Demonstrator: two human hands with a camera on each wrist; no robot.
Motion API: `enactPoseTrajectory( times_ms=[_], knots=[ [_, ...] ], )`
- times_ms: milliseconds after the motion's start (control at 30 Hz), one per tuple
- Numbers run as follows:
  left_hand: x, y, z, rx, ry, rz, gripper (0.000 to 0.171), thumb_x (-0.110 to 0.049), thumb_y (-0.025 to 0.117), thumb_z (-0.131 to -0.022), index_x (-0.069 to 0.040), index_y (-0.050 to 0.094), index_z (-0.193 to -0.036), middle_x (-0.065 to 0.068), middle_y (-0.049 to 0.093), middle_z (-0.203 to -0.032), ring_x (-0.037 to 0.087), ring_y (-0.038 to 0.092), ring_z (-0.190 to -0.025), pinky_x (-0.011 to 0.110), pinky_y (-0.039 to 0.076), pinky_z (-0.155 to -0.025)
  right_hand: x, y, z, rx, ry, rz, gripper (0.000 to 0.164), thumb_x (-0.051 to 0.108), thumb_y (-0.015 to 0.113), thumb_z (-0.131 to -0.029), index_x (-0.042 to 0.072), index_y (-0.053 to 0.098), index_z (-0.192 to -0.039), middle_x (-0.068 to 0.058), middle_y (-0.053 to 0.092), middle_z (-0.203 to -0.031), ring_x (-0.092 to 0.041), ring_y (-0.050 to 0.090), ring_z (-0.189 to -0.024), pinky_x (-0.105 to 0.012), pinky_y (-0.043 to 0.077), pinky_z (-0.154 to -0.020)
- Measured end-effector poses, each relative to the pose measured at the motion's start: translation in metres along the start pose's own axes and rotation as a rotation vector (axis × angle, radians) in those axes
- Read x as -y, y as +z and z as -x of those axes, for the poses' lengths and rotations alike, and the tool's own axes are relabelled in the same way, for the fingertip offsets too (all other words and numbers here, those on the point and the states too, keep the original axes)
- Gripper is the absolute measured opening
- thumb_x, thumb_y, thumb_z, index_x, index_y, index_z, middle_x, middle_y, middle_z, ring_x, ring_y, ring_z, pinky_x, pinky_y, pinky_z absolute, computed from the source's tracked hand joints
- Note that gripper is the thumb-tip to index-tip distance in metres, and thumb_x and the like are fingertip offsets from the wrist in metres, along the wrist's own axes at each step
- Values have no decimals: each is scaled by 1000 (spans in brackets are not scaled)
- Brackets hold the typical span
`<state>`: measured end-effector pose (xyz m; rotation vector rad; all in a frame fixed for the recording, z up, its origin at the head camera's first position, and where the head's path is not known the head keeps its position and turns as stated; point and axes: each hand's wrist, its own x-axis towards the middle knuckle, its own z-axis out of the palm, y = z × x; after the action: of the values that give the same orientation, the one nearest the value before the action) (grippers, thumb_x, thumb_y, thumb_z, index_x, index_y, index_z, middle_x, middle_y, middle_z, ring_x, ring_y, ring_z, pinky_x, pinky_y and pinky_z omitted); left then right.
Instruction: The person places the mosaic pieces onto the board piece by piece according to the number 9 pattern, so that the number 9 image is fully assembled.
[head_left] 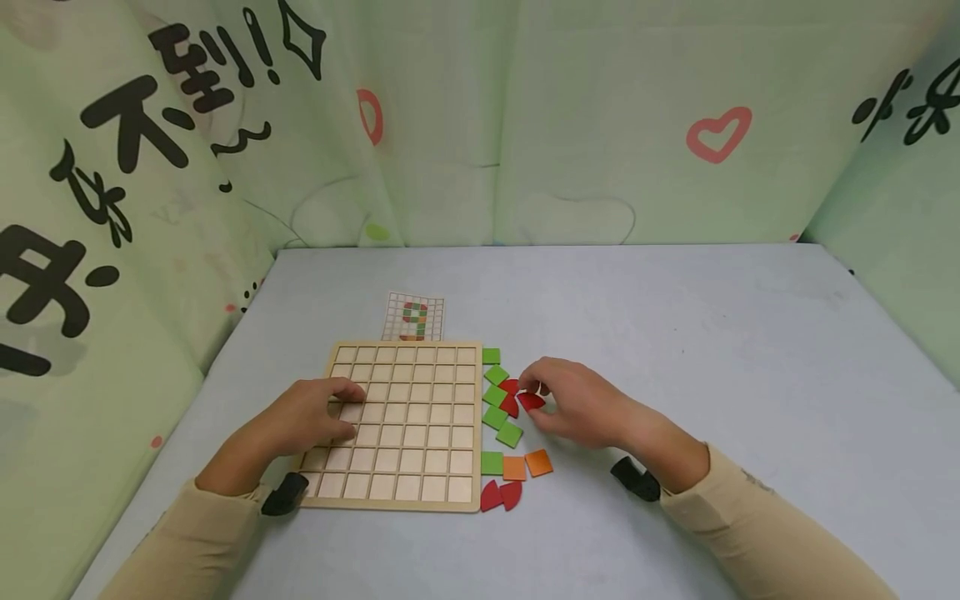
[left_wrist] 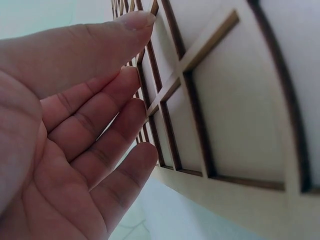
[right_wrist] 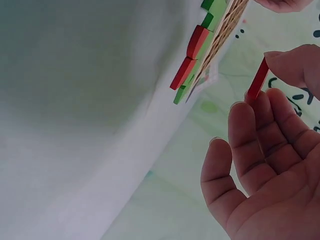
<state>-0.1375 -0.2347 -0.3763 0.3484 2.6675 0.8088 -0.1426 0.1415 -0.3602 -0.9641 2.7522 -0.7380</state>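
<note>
A printed pale green curtain (head_left: 570, 75) fills the top and sides of the head view. Below it, a pale table (head_left: 675, 317) spreads across the middle and bottom. A wooden grid board (head_left: 417, 414) lies flat on it, left of centre. From the lower right comes the right hand (head_left: 581, 404), thumb and fingertips pinching a red piece (head_left: 531, 402) near the centre, just right of the board. From the lower left, the left hand (head_left: 307, 412) reaches over the board's left edge, thumb and fingers well parted. A grid card (head_left: 415, 317) shows above the board's top edge. Green squares (head_left: 495, 396) run down its right edge; two orange squares (head_left: 513, 468) lie beside the lowest. Two red quarter-circles (head_left: 491, 496) sit just below these.
</note>
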Motion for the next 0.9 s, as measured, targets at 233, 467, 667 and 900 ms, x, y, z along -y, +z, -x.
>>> enactPoseTrajectory(
  times_ms=[233,467,667,900],
  knots=[
    [1,-1,1,-1,2,1,43,-9,77,-86,-4,64,-127,13,64,-126,36,53,-124,51,45,-98,4,-2,-13,-4,-20,-25,22,4,69,-87,4,63,-108,0,62,-100,-23,58,-95,-36,51,-83],
    [0,0,1,-2,0,-1,43,-10,77,-86,-5,64,-127,12,64,-126,35,54,-124,51,45,-98,8,-3,-24,16,10,-40,30,8,70,-88,1,62,-116,-3,62,-104,-25,57,-98,-36,51,-84],
    [0,0,2,1,0,-3,43,-12,78,-85,-6,65,-126,11,64,-125,34,54,-122,50,45,-97,11,-2,-31,21,9,-27,33,8,68,-89,-1,64,-121,-4,62,-106,-26,58,-98,-35,51,-85],
    [-3,0,3,2,-8,-4,44,-12,79,-85,-6,65,-126,12,64,-126,35,54,-123,51,45,-97,14,-1,-39,22,7,-9,31,9,68,-89,0,67,-118,-4,61,-107,-24,57,-99,-33,51,-85]
  ],
)
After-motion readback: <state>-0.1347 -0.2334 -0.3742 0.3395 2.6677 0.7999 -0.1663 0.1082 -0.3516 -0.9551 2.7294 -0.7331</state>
